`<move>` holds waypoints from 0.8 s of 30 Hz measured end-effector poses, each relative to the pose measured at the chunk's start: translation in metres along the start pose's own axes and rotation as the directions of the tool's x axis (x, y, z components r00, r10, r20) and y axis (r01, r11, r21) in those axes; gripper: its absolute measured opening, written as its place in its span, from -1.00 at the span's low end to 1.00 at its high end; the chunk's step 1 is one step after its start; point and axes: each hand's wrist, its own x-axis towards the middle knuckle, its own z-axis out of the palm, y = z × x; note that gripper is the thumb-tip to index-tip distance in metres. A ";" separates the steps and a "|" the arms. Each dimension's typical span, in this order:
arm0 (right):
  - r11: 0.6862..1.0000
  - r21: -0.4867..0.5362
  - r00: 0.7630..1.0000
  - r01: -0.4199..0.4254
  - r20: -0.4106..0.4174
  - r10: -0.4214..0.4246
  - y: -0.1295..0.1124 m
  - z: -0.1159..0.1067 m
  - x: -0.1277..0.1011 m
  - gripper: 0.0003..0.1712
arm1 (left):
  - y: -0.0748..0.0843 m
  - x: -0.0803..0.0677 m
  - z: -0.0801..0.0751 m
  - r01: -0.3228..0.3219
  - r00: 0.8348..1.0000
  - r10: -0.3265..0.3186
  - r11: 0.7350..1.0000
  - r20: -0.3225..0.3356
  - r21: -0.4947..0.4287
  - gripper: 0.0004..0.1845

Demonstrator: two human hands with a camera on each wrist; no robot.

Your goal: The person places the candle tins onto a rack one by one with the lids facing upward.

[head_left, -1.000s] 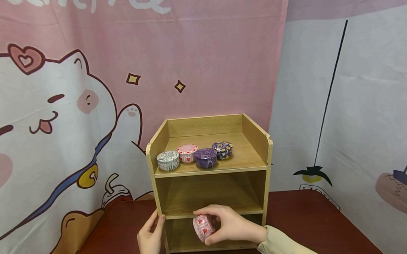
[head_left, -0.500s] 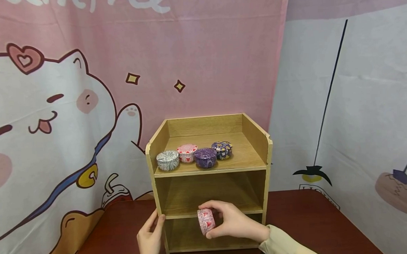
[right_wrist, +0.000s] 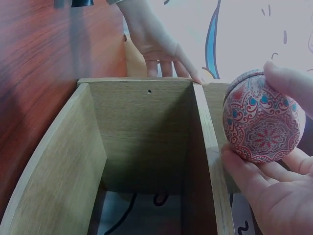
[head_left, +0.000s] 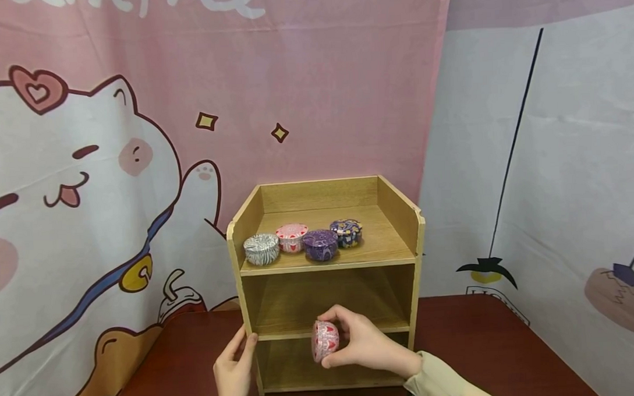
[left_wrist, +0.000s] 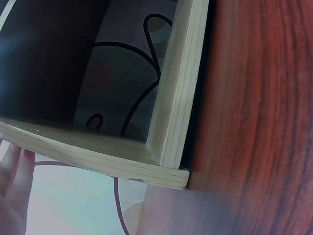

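My right hand (head_left: 361, 341) grips a small round pink patterned tin (head_left: 324, 339) on its edge, held in front of the wooden shelf unit's (head_left: 409, 288) middle shelf lip. In the right wrist view the tin (right_wrist: 261, 120) rests between my thumb and fingers, its red and blue ornament facing the camera. My left hand (head_left: 234, 367) lies with straight fingers against the unit's left side panel near the bottom; in the left wrist view only the palm edge (left_wrist: 12, 191) shows beside the panel (left_wrist: 178, 88).
Several round tins stand in a row on the top shelf: a silver one (head_left: 261, 249), a pink one (head_left: 292, 238), a purple one (head_left: 320, 245) and a dark floral one (head_left: 346, 233). The unit stands on a dark red table (head_left: 474, 344) against a cartoon backdrop.
My right hand has lifted the pink tin up and slightly right, from the bottom compartment's height to the middle shelf's lip, turning it more on edge. The left hand has stayed put.
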 end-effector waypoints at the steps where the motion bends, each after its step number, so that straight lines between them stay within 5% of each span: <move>1: 1.000 0.003 1.000 -0.003 -0.005 0.003 0.000 0.000 0.000 -0.33 | 0.000 0.000 0.000 -0.001 1.000 0.001 1.000 0.001 0.002 -0.62; 24: 0.991 0.121 0.990 0.047 -0.140 -0.030 0.009 -0.009 -0.009 -0.22 | 0.001 0.000 -0.001 -0.034 0.999 0.034 0.998 0.006 -0.044 -0.63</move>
